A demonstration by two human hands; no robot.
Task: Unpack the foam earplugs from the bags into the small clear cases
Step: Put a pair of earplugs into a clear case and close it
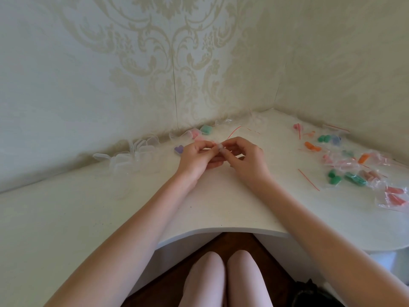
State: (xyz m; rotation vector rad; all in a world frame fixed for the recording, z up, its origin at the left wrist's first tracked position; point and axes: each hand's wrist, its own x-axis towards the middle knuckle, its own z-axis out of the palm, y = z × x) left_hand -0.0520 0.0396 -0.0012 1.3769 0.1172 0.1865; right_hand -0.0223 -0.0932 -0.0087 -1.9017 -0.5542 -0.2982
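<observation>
My left hand and my right hand meet over the middle of the white desk, fingertips together. Between them they pinch a small clear item with pale pink in it, a bag or a case; which one I cannot tell. Left of my hands lies a purple earplug case. Behind it stand cases holding pink earplugs and green earplugs. Several empty clear cases sit at the far left. Many small bags of coloured earplugs lie on the right.
Empty clear bags with red zip strips lie against the back wall. The white desk fits into a corner between two wallpapered walls, and its front edge curves inward above my knees. A dark object sits on the floor at lower right.
</observation>
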